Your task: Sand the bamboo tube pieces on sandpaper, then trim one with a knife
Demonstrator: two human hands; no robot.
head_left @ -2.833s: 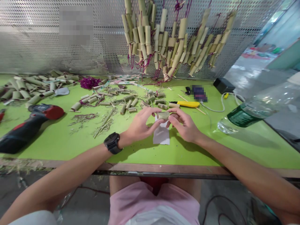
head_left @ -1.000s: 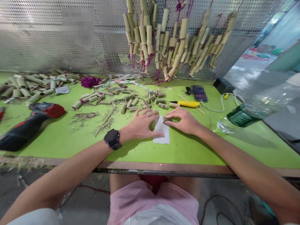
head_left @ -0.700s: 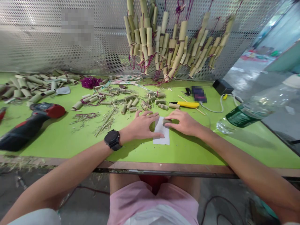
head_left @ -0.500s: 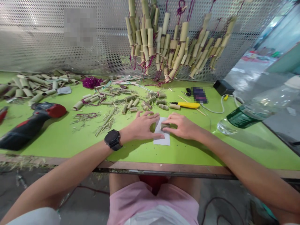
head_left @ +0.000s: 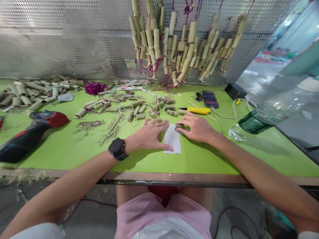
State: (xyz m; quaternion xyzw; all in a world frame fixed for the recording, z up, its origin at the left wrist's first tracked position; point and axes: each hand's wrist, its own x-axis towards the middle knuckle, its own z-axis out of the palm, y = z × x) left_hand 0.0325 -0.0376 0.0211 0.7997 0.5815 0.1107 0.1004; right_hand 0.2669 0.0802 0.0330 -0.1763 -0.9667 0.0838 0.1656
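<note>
A small white sheet of paper (head_left: pixel 172 139) lies on the green tabletop between my hands. My left hand (head_left: pixel 152 135) rests with fingers spread, its thumb and fingertips on the paper's left side. Just off the upper right edge of the sheet, my right hand (head_left: pixel 195 127) pinches a short, dark-ended piece, apparently a bamboo tube (head_left: pixel 178 126); my fingers cover much of it. Behind my hands are several short cut bamboo pieces (head_left: pixel 171 113) and a yellow utility knife (head_left: pixel 198 110).
A cordless drill (head_left: pixel 32 132) lies at the left, near a heap of bamboo tubes (head_left: pixel 22 91). Strung bamboo (head_left: pixel 184 49) hangs on the perforated metal panel (head_left: pixel 109 43). A plastic bottle (head_left: pixel 261 119) lies at right beside a white cable (head_left: pixel 234 108).
My right hand has moved right and slightly up with the small piece, off the middle of the paper. My left hand has stayed almost in place.
</note>
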